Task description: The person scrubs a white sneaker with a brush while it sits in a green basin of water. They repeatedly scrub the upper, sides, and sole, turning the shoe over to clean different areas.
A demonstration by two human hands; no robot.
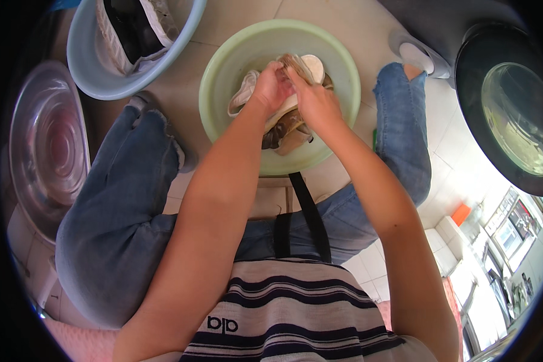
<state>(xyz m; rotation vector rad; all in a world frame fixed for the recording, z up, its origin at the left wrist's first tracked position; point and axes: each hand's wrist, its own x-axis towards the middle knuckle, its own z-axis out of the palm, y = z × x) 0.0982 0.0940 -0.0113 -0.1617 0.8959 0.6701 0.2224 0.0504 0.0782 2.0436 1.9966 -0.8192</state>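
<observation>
Inside a light green plastic basin, both my hands work close together over a bundle of wet-looking items. My left hand is turned partly palm up and grips the edge of a brown-and-white item, whose exact kind I cannot tell. From the other side, my right hand holds the same item, its fingers pressed along it. A pale round piece sticks up beyond my right fingers. Below the hands lies a brown, partly dark item. A white strap-like piece rests at the basin's left side.
A light blue basin at upper left contains a black-and-white item. A shiny metal basin stands at far left. At right is a black basin holding clear liquid. My jeans-clad legs flank the green basin on the tiled floor.
</observation>
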